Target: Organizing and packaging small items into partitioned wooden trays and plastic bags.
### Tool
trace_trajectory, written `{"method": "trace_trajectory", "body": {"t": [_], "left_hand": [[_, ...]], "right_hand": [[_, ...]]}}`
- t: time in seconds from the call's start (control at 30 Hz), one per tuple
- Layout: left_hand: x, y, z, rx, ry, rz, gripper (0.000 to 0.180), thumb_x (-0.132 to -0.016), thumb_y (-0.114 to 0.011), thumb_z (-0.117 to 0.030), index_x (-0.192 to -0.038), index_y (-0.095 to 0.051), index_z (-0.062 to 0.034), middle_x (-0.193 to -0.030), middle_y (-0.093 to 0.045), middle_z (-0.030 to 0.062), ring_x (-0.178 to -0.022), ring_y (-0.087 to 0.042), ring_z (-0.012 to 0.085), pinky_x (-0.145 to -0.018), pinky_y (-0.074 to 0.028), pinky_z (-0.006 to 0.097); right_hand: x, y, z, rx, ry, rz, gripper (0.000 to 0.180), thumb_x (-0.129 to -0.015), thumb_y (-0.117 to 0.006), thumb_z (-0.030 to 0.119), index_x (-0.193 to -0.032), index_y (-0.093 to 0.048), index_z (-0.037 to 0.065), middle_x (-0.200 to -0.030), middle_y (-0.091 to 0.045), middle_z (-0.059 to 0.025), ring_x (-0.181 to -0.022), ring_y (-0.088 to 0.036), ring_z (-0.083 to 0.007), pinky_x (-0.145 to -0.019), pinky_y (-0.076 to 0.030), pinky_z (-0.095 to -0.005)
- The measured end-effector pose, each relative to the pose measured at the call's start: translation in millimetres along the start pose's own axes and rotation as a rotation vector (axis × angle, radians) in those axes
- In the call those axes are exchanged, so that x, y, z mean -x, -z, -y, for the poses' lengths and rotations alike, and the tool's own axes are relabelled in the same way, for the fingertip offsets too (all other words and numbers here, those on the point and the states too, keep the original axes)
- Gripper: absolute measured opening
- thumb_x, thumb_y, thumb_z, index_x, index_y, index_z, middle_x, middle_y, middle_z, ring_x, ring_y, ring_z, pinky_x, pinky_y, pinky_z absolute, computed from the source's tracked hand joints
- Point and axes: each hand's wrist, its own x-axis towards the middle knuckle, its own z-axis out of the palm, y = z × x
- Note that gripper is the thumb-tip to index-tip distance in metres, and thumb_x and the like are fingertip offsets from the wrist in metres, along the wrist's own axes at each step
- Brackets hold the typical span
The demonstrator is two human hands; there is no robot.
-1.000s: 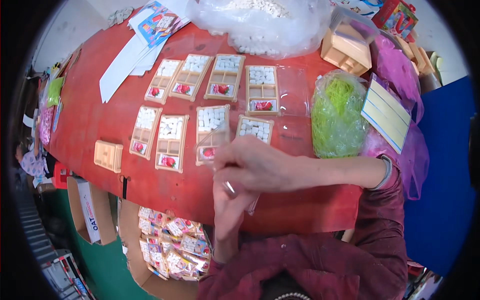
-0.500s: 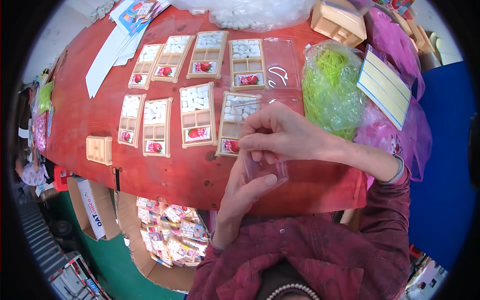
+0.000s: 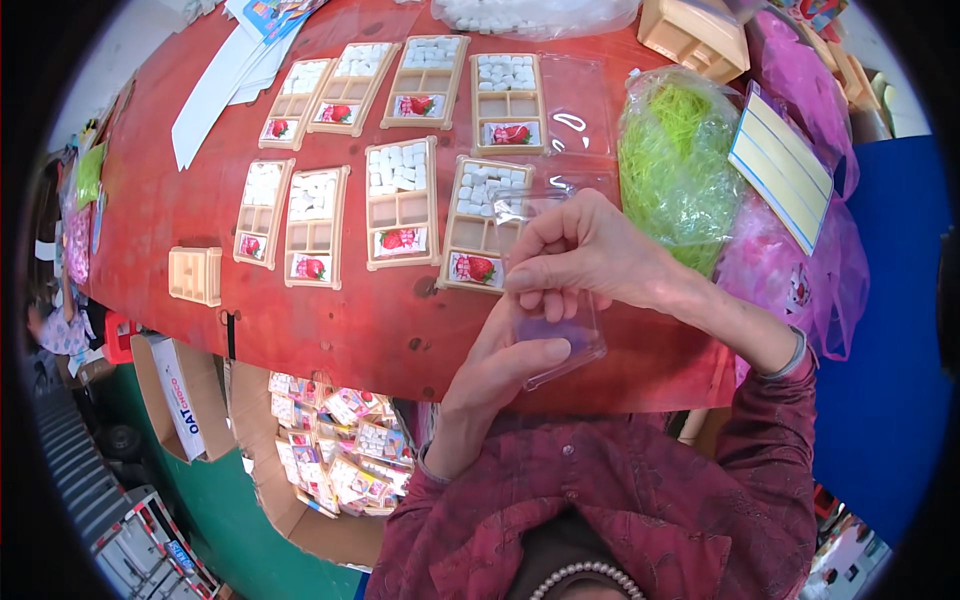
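My left hand (image 3: 503, 365) holds a clear plastic cover (image 3: 575, 362) by its near end, thumb laid across it. Above it, my right hand (image 3: 592, 255) pinches the same cover with curled fingers, hiding its middle. Partly under the cover's far end lies a beige divided tray (image 3: 458, 238) with white marshmallow-like pieces and a small strawberry-printed packet. Several similar filled trays (image 3: 402, 205) are laid out in two rows to its left and beyond. Another clear cover (image 3: 578, 105) rests flat beside the far-row tray (image 3: 507, 103).
A bag of green shreds (image 3: 672, 165) and a pale yellow card (image 3: 783, 170) lie right, with pink bags (image 3: 815, 310). Empty beige trays stand left (image 3: 194, 275) and far right (image 3: 693, 38). Below the red table (image 3: 330, 345), a cardboard box (image 3: 262, 490) holds packed trays.
The whole view has shifted, so the trays sit higher in the picture. Both hands keep hold of the clear cover, which now shows slightly more below my right fingers.
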Motion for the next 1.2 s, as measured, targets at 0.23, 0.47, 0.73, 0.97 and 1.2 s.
{"method": "trace_trajectory", "body": {"t": [0.23,0.47,0.73,0.97,1.2], "left_hand": [[-0.2,2.4,0.7,0.102,0.000,0.078,0.067,-0.073,-0.065,-0.026,-0.123,-0.032,0.0026,-0.109,-0.045,0.0103,-0.103,-0.051,0.0195,-0.092,-0.044,0.036],[-3.3,21.1,22.1,0.167,-0.006,0.089,0.065,-0.084,-0.058,-0.039,-0.127,-0.029,0.0000,-0.115,-0.040,0.0065,-0.109,-0.043,0.0156,-0.096,-0.036,0.032],[-11.8,15.4,14.0,0.250,-0.011,-0.023,0.029,-0.093,-0.047,-0.020,-0.112,-0.048,0.0020,-0.102,-0.057,0.0117,-0.095,-0.058,0.0172,-0.084,-0.047,0.032],[5.4,15.9,6.7,-0.315,-0.129,-0.326,0.017,-0.090,-0.048,-0.007,-0.099,-0.057,0.0049,-0.081,-0.064,0.0122,-0.069,-0.063,0.0158,-0.063,-0.052,0.025],[45.9,38.1,-22.5,-0.940,-0.164,-0.418,0.034,-0.080,-0.055,0.007,-0.113,-0.056,0.0037,-0.072,-0.056,0.0016,-0.061,-0.052,0.0070,-0.057,-0.042,0.019]], "right_hand": [[1.3,-1.0,-4.8,-0.040,-0.021,-0.018,0.016,-0.083,-0.064,0.018,-0.083,-0.066,0.002,-0.066,-0.064,-0.0029,-0.053,-0.061,-0.0066,-0.038,-0.040,-0.0146],[3.1,-0.3,-5.5,-0.014,-0.028,0.031,0.019,-0.084,-0.062,0.020,-0.081,-0.065,0.002,-0.064,-0.062,-0.0006,-0.051,-0.057,-0.0047,-0.040,-0.038,-0.0154],[23.8,8.9,-2.9,-0.027,-0.058,-0.028,0.013,-0.081,-0.059,0.014,-0.077,-0.061,0.002,-0.062,-0.058,-0.0014,-0.054,-0.055,-0.0052,-0.044,-0.041,-0.0170],[89.8,19.6,21.4,0.272,0.001,-0.190,0.010,-0.072,-0.063,0.006,-0.067,-0.056,0.001,-0.058,-0.055,0.0001,-0.052,-0.053,-0.0040,-0.044,-0.039,-0.0202],[142.3,8.1,-36.2,0.930,0.241,-0.338,0.014,-0.063,-0.060,-0.002,-0.064,-0.046,0.002,-0.056,-0.048,-0.0078,-0.050,-0.051,-0.0254,-0.043,-0.036,-0.0339]]}}
